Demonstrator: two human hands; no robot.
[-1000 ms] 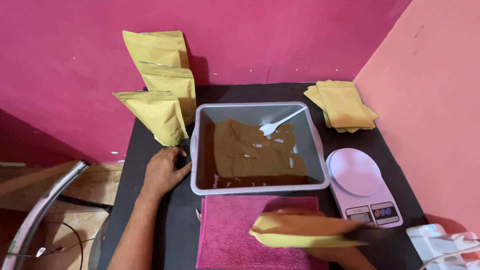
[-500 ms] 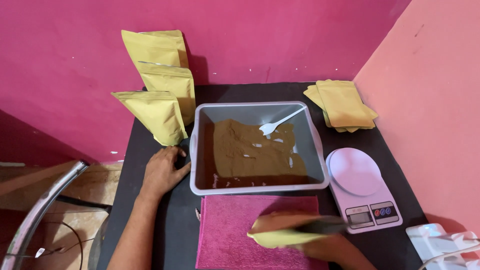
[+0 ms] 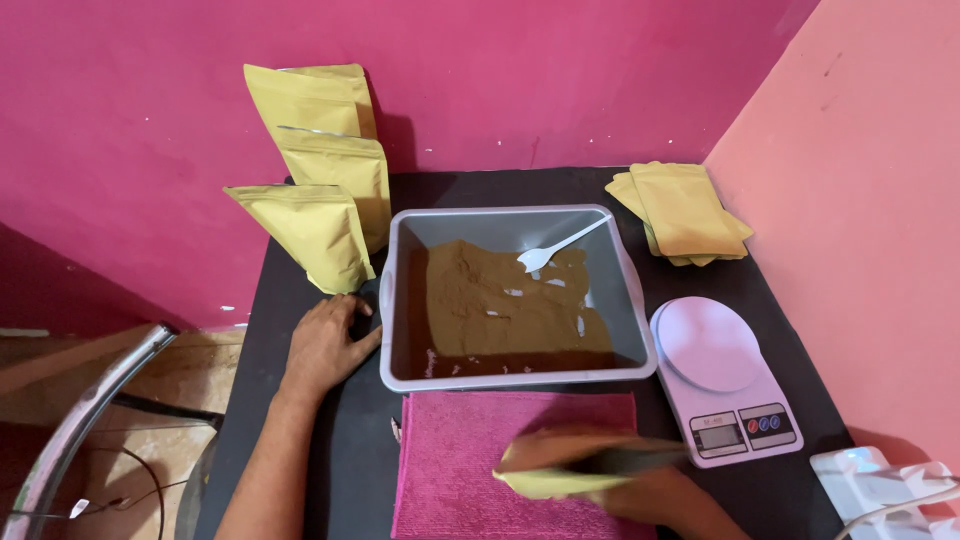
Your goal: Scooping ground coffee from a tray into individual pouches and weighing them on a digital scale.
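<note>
1. The right hand is closing around a yellow pouch, gripping it low in the view; the fingers themselves are blurred, so how tightly they are curling cannot be told.
2. The pouch is lying roughly flat and hovering over the near edge of a pink cloth, which is spreading across the black table just in front of the tub.
3. The left hand is resting palm down on the table, its fingers loosely spread and holding nothing, with the fingertips touching the left wall of the grey tub.
4. The tub is sitting in the middle of the table and holding a bed of brown powder; a white plastic spoon is lying in it, bowl down on the powder and handle leaning towards the far right corner.
5. Three filled yellow pouches are standing upright to the left of the tub, against the pink wall, the nearest one just beyond the left hand.
6. A stack of flat yellow pouches is lying at the far right of the table.
7. A white kitchen scale is sitting just to the right of the tub, with nothing on its round plate.
</note>
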